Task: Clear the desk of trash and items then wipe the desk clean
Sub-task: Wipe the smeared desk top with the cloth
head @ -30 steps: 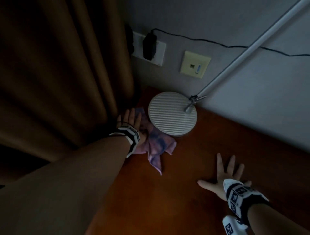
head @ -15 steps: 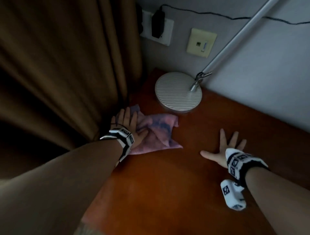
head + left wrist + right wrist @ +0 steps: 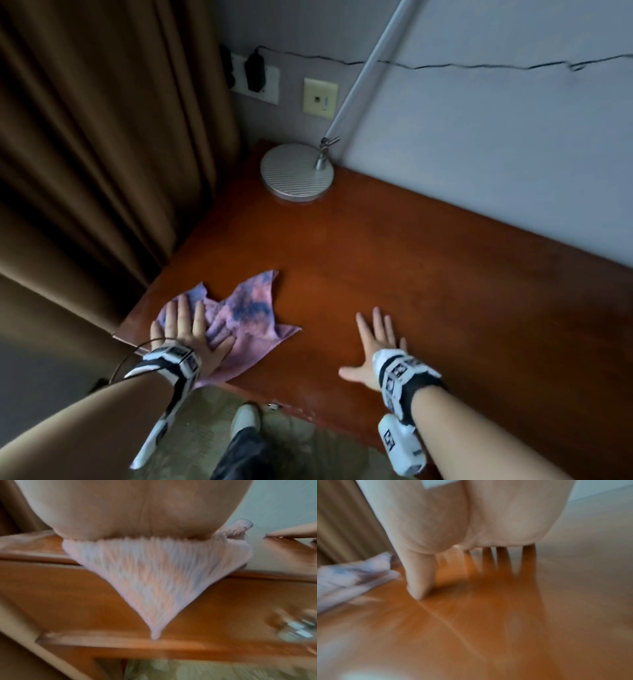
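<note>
A pink and blue cloth (image 3: 246, 318) lies on the reddish wooden desk (image 3: 394, 267) at its near left corner. My left hand (image 3: 191, 332) lies flat on the cloth with fingers straight, pressing it down. In the left wrist view a corner of the cloth (image 3: 154, 585) hangs over the desk's front edge under my palm. To the right, my right hand (image 3: 373, 346) rests flat on the bare wood with fingers spread. The right wrist view shows the thumb (image 3: 419, 577) touching the desk (image 3: 471, 628) and the cloth (image 3: 351, 574) off to the left.
A round silver lamp base (image 3: 296, 171) with a slanted pole (image 3: 363, 75) stands at the desk's far left corner by the wall. Brown curtains (image 3: 102, 154) hang along the left side. Wall sockets (image 3: 255, 78) and a black cable (image 3: 479, 63) run above. My shoe (image 3: 245, 416) shows on carpet below.
My left hand has dragged the cloth from beside the lamp base towards the near edge of the desk. The right hand has stayed flat on the wood.
</note>
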The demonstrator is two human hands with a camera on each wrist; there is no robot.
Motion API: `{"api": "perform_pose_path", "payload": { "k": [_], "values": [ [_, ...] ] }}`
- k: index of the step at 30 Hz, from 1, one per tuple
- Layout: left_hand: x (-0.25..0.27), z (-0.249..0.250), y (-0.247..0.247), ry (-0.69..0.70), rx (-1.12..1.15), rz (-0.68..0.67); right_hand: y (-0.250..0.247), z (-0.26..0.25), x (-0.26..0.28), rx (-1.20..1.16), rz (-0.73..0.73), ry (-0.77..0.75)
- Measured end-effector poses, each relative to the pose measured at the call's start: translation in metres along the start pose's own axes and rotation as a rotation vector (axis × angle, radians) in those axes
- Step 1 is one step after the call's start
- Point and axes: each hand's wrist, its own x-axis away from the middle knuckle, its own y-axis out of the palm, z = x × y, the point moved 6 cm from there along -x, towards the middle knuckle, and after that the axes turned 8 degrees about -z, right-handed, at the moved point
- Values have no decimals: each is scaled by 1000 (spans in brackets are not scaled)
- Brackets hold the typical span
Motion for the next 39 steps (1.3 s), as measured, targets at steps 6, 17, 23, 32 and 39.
{"api": "perform_pose_path", "payload": {
  "k": [6,17,23,32,39],
  "values": [
    [40,24,6,-157,-46,-4,45,20,62,-312,-22,-56],
    [47,74,22,-50,-194,-258,67,66,83,-274,2,140],
    [18,108,14,89,-213,-388,54,56,64,-296,0,291],
    [43,135,20,444,-226,-240,48,62,62,-293,-57,281],
    [29,185,33,162,-187,-350,52,78,60,-199,-5,229]
  ]
}}
